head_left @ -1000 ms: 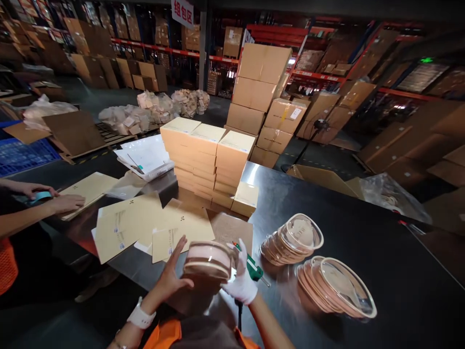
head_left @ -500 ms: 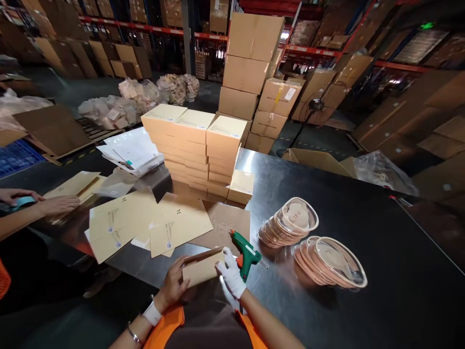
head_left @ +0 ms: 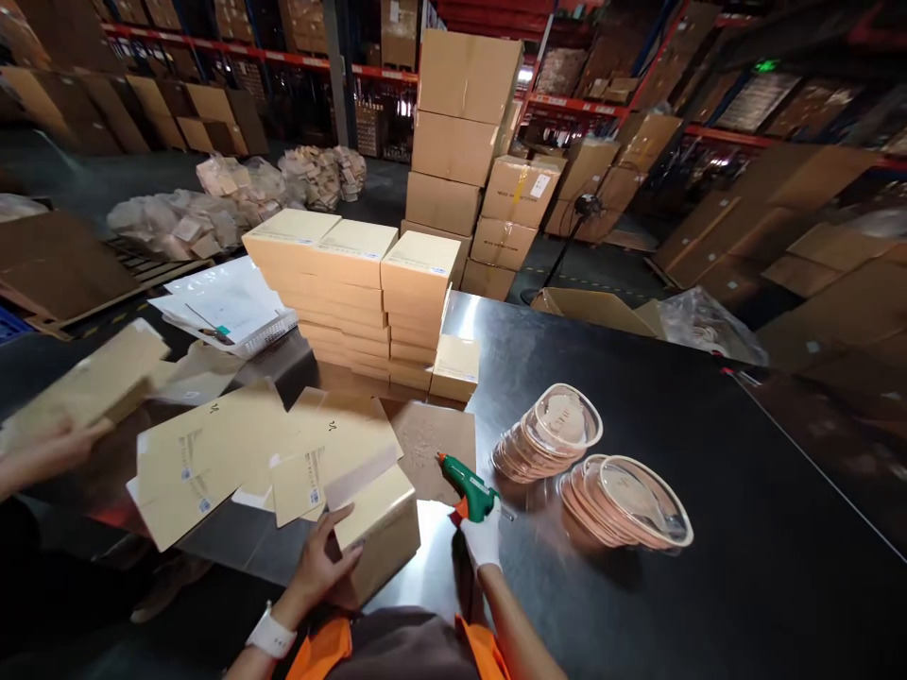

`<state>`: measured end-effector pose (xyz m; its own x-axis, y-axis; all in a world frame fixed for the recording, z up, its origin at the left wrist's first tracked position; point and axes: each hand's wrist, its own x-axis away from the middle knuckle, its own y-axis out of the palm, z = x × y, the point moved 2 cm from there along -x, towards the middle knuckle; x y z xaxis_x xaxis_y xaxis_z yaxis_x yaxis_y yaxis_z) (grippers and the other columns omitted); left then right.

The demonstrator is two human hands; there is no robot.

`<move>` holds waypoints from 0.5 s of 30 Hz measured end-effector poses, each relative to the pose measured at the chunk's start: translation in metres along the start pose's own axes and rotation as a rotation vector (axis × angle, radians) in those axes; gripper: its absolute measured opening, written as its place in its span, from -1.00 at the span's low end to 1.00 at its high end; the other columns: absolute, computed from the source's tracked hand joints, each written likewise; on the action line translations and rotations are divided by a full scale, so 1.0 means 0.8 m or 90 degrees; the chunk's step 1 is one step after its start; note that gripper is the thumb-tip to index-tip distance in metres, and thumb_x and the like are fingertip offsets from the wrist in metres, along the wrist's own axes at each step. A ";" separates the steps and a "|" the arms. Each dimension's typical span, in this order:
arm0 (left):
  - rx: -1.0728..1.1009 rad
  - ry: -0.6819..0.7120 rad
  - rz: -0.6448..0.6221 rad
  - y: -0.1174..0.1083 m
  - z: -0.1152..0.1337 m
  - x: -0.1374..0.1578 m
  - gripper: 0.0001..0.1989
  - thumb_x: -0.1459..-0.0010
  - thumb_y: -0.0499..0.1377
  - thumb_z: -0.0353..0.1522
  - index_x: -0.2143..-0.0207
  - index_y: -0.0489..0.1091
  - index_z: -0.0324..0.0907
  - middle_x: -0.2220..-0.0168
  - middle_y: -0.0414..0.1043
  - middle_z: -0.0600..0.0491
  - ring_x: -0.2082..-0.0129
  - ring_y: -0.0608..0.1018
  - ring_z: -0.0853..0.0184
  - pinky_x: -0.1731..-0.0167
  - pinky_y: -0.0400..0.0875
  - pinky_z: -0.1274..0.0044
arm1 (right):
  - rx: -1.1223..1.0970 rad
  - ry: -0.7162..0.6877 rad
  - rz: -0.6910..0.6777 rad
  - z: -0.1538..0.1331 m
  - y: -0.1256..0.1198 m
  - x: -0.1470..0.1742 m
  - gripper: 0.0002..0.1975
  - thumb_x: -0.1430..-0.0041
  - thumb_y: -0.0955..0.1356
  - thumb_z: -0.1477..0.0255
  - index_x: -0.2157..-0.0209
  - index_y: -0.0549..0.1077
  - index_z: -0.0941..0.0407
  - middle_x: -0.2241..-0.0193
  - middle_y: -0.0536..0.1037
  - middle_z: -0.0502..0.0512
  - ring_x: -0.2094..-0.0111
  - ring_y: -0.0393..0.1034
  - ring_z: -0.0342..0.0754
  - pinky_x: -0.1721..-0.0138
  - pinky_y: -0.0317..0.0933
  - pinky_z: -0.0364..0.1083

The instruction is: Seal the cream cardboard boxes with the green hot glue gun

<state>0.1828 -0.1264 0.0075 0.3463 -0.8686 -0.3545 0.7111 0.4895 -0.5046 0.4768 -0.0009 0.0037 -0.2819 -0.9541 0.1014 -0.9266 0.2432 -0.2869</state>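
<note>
A white watch is worn on the left wrist, a white glove on the right hand, and orange-and-dark clothing at bottom centre.

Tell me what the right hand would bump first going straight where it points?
Past the green glue gun it holds, the right hand would probably meet the brown cardboard sheet first, but depth is unclear.

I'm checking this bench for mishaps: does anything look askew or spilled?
Mildly: the rightmost stack of clear-topped rounds leans, fanned out, and cream sheets overlap unevenly. Pale specks, possibly glue, dot the brown board near the green glue gun.
</note>
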 end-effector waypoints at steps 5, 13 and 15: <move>0.026 0.038 0.081 -0.021 0.034 -0.044 -0.63 -0.05 0.28 -0.14 0.13 0.55 -0.14 0.23 0.61 -0.09 0.21 0.66 0.08 0.25 0.63 0.30 | -0.204 0.065 -0.015 -0.074 -0.032 0.031 -0.09 0.19 0.46 0.29 -0.22 0.07 0.05 0.37 0.52 -0.04 0.46 0.43 -0.02 0.44 0.35 -0.07; 0.041 0.094 0.146 -0.013 0.128 -0.078 -0.72 -0.02 0.22 -0.22 0.23 0.55 -0.14 -0.18 0.40 -0.23 -0.23 0.40 -0.11 -0.03 0.49 0.11 | -0.255 0.089 -0.424 -0.197 -0.065 0.104 -0.56 0.19 0.45 0.08 0.27 0.57 0.04 0.41 0.60 0.13 0.42 0.51 0.12 0.37 0.42 0.08; 0.057 0.085 0.134 -0.010 0.143 -0.081 -0.73 -0.01 0.21 -0.20 0.25 0.54 -0.12 -0.21 0.38 -0.20 -0.27 0.36 -0.11 -0.05 0.48 0.11 | -0.163 0.019 -0.366 -0.200 -0.054 0.113 -0.68 0.19 0.49 0.11 0.37 0.58 -0.02 0.50 0.58 0.06 0.39 0.53 0.16 0.35 0.44 0.10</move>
<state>0.2246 -0.0827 0.1245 0.4135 -0.7271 -0.5481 0.6854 0.6448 -0.3383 0.4513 -0.0698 0.1780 0.2752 -0.9404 0.1997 -0.9614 -0.2689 0.0586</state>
